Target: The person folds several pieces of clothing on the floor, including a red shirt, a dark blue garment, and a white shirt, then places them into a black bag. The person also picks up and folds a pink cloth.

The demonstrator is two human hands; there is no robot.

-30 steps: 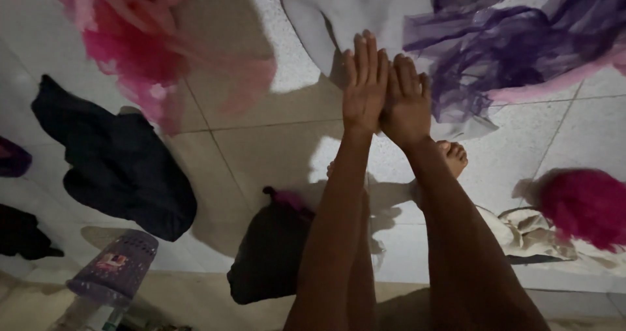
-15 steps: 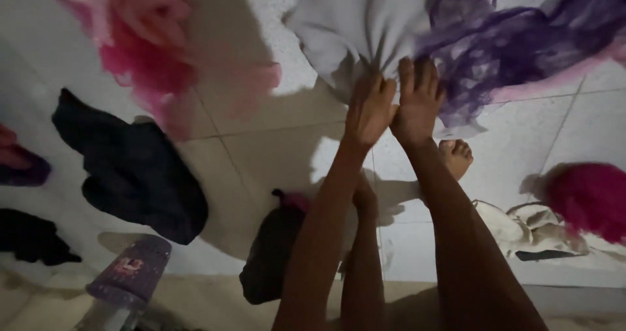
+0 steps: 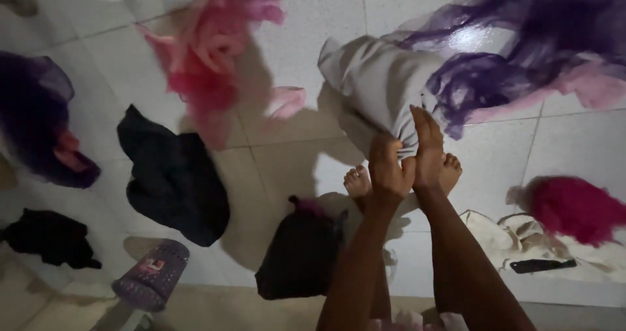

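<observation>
A pale grey cloth (image 3: 378,76) lies bunched on the white tiled floor ahead of me. My left hand (image 3: 386,171) has its fingers closed on the near edge of this cloth. My right hand (image 3: 427,150) grips the same edge beside it, fingers pointing up over the fabric. Sheer purple fabric (image 3: 515,44) with a pink strip lies against the cloth's right side. My bare feet (image 3: 357,181) show just below my hands.
Pink sheer fabric (image 3: 208,50) lies at the upper left, a black garment (image 3: 173,174) at the left, a dark bag (image 3: 300,253) near my feet. A purple perforated basket (image 3: 151,284) sits lower left. A magenta bundle (image 3: 574,207) and beige cloth (image 3: 521,236) lie right.
My flat hands closed on the grey cloth's edge and pulled it toward me, bunching it. The view shifted, so the clothes now appear lower in frame.
</observation>
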